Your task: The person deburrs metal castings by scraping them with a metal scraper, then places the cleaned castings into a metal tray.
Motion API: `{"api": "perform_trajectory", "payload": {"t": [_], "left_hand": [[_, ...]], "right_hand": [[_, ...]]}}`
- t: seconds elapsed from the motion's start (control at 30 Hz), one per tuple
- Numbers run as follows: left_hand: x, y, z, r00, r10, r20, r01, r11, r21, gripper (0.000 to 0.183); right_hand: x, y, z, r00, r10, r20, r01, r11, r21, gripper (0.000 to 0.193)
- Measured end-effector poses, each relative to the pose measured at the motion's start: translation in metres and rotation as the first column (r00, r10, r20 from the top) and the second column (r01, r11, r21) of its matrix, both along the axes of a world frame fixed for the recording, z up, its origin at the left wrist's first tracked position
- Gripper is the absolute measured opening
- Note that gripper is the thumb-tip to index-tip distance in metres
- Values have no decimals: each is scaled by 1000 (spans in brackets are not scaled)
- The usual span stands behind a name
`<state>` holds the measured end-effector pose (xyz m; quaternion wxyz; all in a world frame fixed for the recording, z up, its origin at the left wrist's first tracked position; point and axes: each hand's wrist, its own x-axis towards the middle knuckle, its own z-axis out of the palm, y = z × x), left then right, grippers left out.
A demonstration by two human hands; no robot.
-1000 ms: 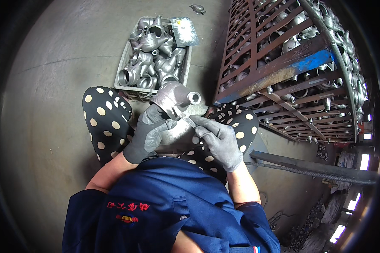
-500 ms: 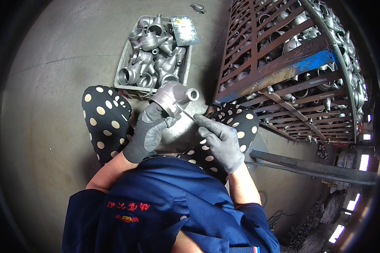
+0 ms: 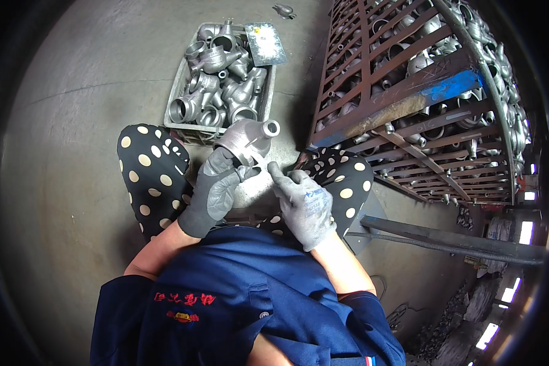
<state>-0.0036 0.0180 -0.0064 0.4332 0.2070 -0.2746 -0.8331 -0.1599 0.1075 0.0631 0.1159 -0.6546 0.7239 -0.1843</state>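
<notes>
My left hand (image 3: 216, 194), in a dark grey glove, grips a silver-grey metal casting (image 3: 246, 135) by its wide round rim. The casting has a bulging body, and its short tube end points up and right. Closed round a thin metal tool (image 3: 260, 160), my right hand (image 3: 307, 204) wears a lighter grey glove. The tool's tip meets the casting near its rim; its handle is hidden in the fingers, so I cannot tell whether it is a file or a scraper. Both hands are between my knees, above a pale worn surface (image 3: 250, 194).
A grey plastic crate (image 3: 270, 100) full of similar castings (image 3: 218, 60) stands just ahead, with a flat metal plate (image 3: 266, 46) on its far right corner. To the right rises a rusty barred cage (image 3: 402, 113) heaped with castings. One casting (image 3: 284, 11) lies beyond. A steel beam (image 3: 451, 243) runs right.
My right hand has turned so the back of its glove shows more, and has shifted slightly left toward the casting. The casting has tilted a little; my left hand keeps its grip.
</notes>
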Motion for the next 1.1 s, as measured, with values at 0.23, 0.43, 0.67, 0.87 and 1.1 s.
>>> {"api": "perform_trajectory", "payload": {"t": [0.23,0.43,0.67,0.87,1.1], "left_hand": [[-2,-3,-6,1000,13,0,-13,999,-44,47],[0,-2,-11,1000,9,20,-7,996,-90,48],[-2,-1,-12,999,5,43,-2,997,-75,44],[0,0,-7,994,-6,106,19,992,-123,43],[-1,0,-1,998,-9,64,18,989,-147,40]], "right_hand": [[-15,1,4,960,-2,279,16,999,-48,40],[-11,-3,5,972,46,229,-42,999,-21,41],[-21,-5,3,928,9,374,-18,1000,19,39],[-27,-8,9,938,102,331,-113,993,15,40],[-29,-10,8,942,136,308,-144,990,3,41]]}}
